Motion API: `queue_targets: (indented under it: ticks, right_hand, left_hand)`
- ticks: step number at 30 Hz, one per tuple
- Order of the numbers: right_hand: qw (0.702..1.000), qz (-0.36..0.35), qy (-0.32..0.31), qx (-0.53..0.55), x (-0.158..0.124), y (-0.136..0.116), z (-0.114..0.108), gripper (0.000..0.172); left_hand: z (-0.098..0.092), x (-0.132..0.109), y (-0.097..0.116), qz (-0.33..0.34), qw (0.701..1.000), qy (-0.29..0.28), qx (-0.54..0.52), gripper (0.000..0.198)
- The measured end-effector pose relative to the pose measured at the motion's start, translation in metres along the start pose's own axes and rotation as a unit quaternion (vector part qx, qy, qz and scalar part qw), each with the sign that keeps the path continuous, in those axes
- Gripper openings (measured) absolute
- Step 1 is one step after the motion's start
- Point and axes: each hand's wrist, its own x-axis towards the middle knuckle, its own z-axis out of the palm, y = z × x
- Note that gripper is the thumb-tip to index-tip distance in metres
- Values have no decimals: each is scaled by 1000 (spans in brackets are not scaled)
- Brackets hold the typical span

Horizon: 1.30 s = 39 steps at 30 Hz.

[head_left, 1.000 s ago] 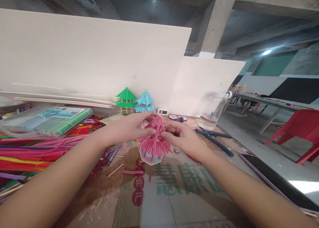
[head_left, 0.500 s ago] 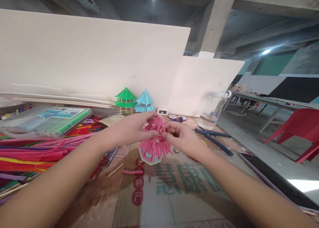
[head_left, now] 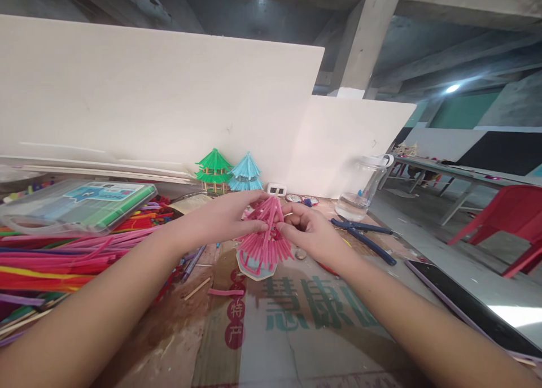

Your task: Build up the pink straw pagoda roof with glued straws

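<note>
A small pink pavilion model [head_left: 267,247] made of fuzzy pipe cleaners, with two tiers of roof, stands on a pale many-sided base [head_left: 255,270]. My left hand [head_left: 245,214] grips its upper roof from the left, thumb across the front and the other fingers mostly hidden behind. From the right, my right hand [head_left: 305,224] has its thumb and curled forefinger pinched at the roof's edge. Whether a loose pink strip lies between those fingertips is hard to see. Behind stand a green pavilion model [head_left: 214,168] and a light blue pavilion model [head_left: 246,172].
Many coloured pipe cleaners [head_left: 63,258] lie at left under a clear plastic case [head_left: 80,204]. Blue-handled pliers [head_left: 364,232], a water jug [head_left: 359,190] and a dark-screened tablet [head_left: 470,303] are on the right. A cut pink piece [head_left: 226,292] lies in front, and a white board [head_left: 161,105] rises behind.
The pink model has turned or tilted slightly, its roof shifting a little to the right. Both hands keep their places on it with small finger movements.
</note>
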Motion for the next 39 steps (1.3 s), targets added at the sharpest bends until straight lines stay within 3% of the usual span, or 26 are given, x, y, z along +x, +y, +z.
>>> queue_targets:
  ticks: [4, 8, 13, 16, 21, 26, 29, 33, 35, 39]
  right_hand:
    - [998, 7, 33, 53, 0, 0, -2, 35]
    - [996, -32, 69, 51, 2, -1, -8, 37]
    - [996, -33, 78, 17, 4, 3, -12, 37]
    - [997, -32, 72, 14, 4, 5, -11, 35]
    - [997, -28, 68, 6, 4, 6, -10, 32]
    - [997, -29, 71, -6, 5, 6, -11, 34]
    - [997, -29, 65, -23, 5, 6, -12, 35]
    - [997, -8, 31, -72, 5, 7, -11, 41]
    - [997, 14, 5, -73, 4, 8, -11, 44]
    - [997, 58, -46, -26, 2, 11, -7, 44]
  left_hand:
    - [0, -1, -5, -3, 1000, -14, -24, 42]
    - [-2, 1, -16, -7, 995, -12, -97, 56]
    - [-11, 4, -21, -54, 983, 157, -78, 40]
    - [-21, 3, -21, -101, 974, 194, -64, 33]
    - [-30, -3, -21, -108, 970, 191, -100, 28]
    - [-28, -3, -19, -90, 971, 187, -119, 30]
    - [-24, 0, -21, -66, 978, 181, -80, 32]
    - [-18, 3, -25, -101, 981, 168, -3, 37]
    - [-14, 3, -24, -76, 986, 142, -33, 32]
    - [-8, 2, -19, -33, 996, 49, -64, 53]
